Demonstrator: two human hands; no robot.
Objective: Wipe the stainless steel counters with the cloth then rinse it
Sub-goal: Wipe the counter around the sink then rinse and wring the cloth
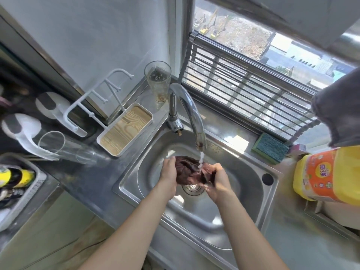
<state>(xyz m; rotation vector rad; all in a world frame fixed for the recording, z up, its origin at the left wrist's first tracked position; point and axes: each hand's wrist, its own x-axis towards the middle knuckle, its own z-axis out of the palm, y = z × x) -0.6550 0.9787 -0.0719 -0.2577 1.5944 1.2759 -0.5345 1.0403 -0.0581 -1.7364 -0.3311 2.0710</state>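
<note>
Left grip: the left hand (169, 171) is curled round the left side of the cloth (190, 172), fingers bent over its top edge.
Right grip: the right hand (218, 181) is closed on the right end of the same cloth, a fold pinched under the thumb.
Cloth: a dark maroon wad is held between the two grips, bunched, not spread, judged so that water is worked through it.
Water: a thin stream falls from the tap (191, 114) onto the cloth, just left of the right grip; the cloth is held under the spout for that reason.
Sink: the basin (243, 184) lies below both grips, the drain (192, 189) directly beneath the cloth, so run-off is caught.
Bench: the steel bench (93, 176) lies left of the left grip; wiping is judged done, rinsing in hand.
Sponge: a green-and-blue sponge (269, 148) is parked on the ledge beyond the right grip, within reach.
Bottle: a yellow bottle (327, 174) with an orange label stands right of the right grip.
Writing: print is present on the orange label but cannot be read; no brand can be told.
Glass: a tall tumbler (158, 82) stands behind the tap, well beyond the grips.
</note>
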